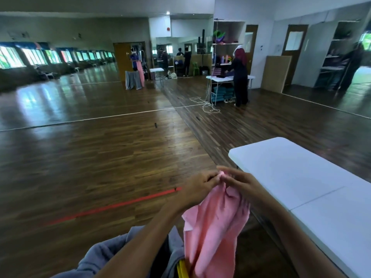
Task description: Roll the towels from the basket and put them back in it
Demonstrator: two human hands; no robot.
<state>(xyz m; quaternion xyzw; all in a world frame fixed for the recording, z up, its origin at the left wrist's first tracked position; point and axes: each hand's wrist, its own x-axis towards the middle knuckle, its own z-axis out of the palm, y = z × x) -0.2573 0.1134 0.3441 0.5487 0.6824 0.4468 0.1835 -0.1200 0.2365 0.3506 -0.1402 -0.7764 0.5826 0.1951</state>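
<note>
A pink towel [212, 227] hangs in front of me, held up by its top edge. My left hand [197, 189] pinches that edge from the left. My right hand [241, 184] pinches it from the right, fingertips almost meeting the left hand's. The towel drapes down loosely between my forearms. Below it lies grey cloth [112, 249], and a yellow edge [181, 268] shows at the bottom, partly hidden; I cannot tell whether it belongs to the basket.
A white folding table [305, 177] stands to my right. Dark wooden floor with a red tape line [112, 206] spreads ahead and left. Far off, a person [240, 77] works at another table, near shelves and mirrors.
</note>
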